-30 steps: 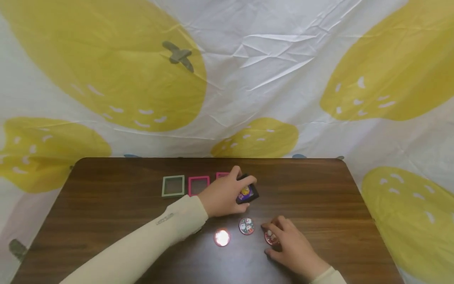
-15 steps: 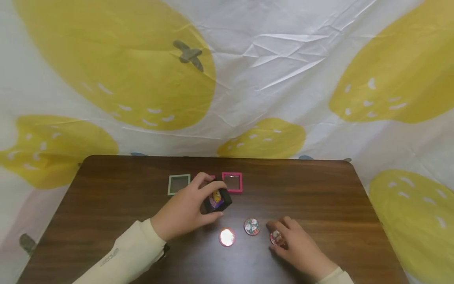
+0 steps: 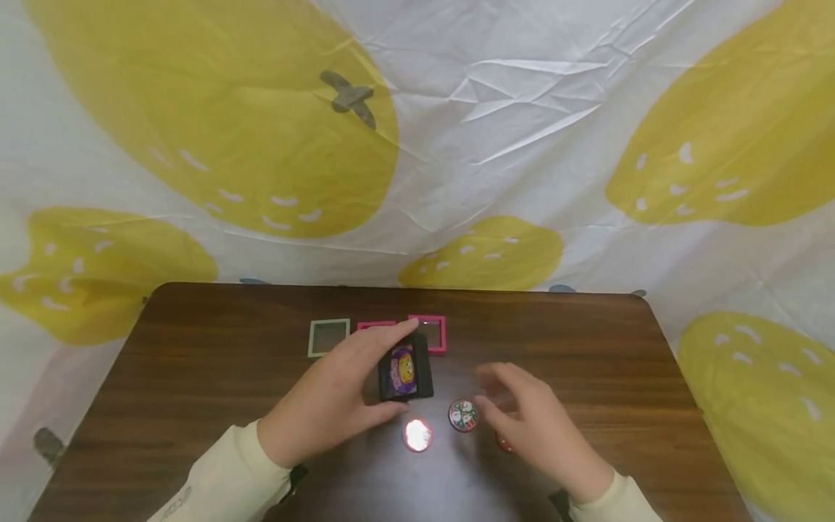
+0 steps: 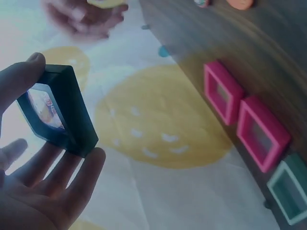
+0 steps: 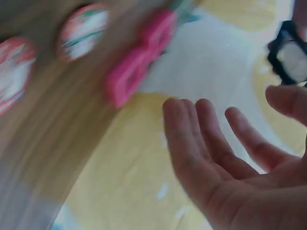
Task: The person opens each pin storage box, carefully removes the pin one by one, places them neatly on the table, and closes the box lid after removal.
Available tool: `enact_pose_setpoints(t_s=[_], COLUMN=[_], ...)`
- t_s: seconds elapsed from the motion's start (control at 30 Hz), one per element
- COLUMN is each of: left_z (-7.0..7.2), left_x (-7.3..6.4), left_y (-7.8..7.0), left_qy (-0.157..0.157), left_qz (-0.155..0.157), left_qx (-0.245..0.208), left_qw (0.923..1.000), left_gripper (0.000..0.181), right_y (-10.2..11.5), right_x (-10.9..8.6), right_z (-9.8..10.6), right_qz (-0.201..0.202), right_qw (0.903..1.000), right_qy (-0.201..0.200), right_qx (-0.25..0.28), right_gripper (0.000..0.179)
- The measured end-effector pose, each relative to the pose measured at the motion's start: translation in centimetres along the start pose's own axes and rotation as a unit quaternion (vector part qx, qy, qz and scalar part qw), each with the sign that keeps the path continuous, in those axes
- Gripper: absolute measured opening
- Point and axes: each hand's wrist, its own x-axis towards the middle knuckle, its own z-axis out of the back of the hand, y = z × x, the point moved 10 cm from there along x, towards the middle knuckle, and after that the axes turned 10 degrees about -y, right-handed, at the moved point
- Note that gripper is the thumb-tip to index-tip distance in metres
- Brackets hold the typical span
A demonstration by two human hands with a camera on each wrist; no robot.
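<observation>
My left hand holds a black square display frame between thumb and fingers, above the table. A purple and yellow picture shows inside the frame; in the left wrist view the frame stands tilted with its thick side showing. To the right, my right hand hovers with bent, loose fingers. The right wrist view shows those fingers spread with nothing between them. Beside its fingertips lies a red-rimmed round disc with a printed pattern. Another disc is mostly hidden under this hand.
A third round disc, bright with glare, lies in front of the black frame. Behind stand a pale green square frame and two pink ones, the right pink frame partly covered. The brown table meets a lemon-print cloth.
My left hand has brought the black frame leftward from the right pink frame and turned its picture toward me. My right hand has lifted off the right disc and moved slightly left.
</observation>
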Motion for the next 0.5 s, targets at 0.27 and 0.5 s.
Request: enact_pose_setpoints(t_s=[0.27, 0.5], left_z=[-0.2, 0.1], left_x=[1.1, 1.6], left_y=[-2.0, -2.4], left_qy=[0.008, 0.012], left_qz=[-0.011, -0.011], left_qx=[-0.057, -0.071], left_qw=[0.9983, 0.9973], left_gripper=[0.102, 0.101], right_y=[3.7, 6.2], right_x=[1.4, 1.0], right_z=[-2.9, -4.1], right_qz=[-0.095, -0.119], right_qw=[0.932, 0.819], right_qy=[0.144, 0.224], right_qx=[0.319, 0.515], right_gripper=[0.046, 0.053])
